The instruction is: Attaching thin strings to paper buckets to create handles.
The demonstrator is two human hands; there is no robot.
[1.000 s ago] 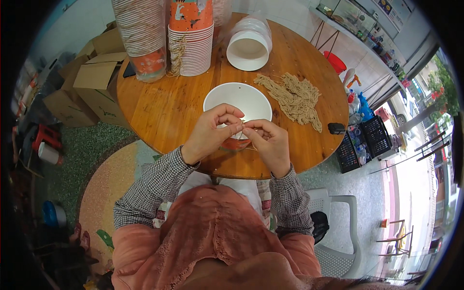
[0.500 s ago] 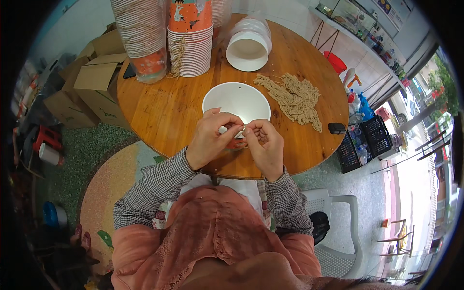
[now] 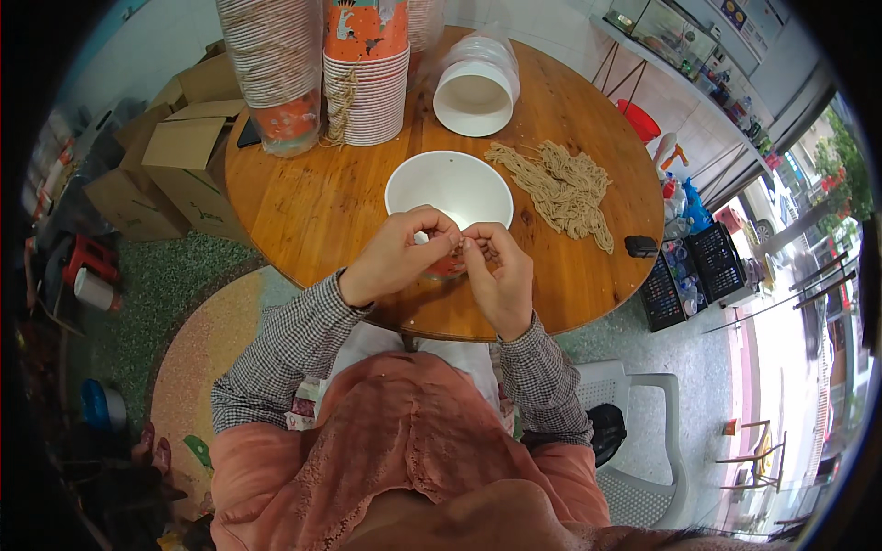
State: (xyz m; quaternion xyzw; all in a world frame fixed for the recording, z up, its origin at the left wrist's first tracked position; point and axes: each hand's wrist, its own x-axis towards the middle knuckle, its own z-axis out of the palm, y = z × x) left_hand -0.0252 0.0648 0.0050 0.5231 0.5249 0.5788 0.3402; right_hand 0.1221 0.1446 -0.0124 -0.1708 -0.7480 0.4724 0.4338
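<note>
A white paper bucket [image 3: 450, 188] with an orange outside stands in front of me, its open mouth tilted toward me. A small dark hole shows near its far rim. Over the near rim, my left hand [image 3: 400, 250] pinches with thumb and forefinger. My right hand [image 3: 499, 271] meets it there, its thumb and forefinger also pinched and the other fingers curled. Between the fingertips is a thin pale cord, mostly hidden by the fingers. To the right of the bucket lies a loose pile of beige cords [image 3: 560, 188].
The round wooden table [image 3: 312, 216] bears tall stacks of paper buckets [image 3: 367, 101] at the far left, one hung with cords, and a wrapped stack of white buckets [image 3: 473, 96] lying on its side. A small black object [image 3: 640, 246] sits at the right edge. Cardboard boxes [image 3: 188, 151] stand left.
Both hands stay at the near rim, having shifted slightly left and away from me. The fingertips are still pinched together, and the pale bit between them shows less now.
</note>
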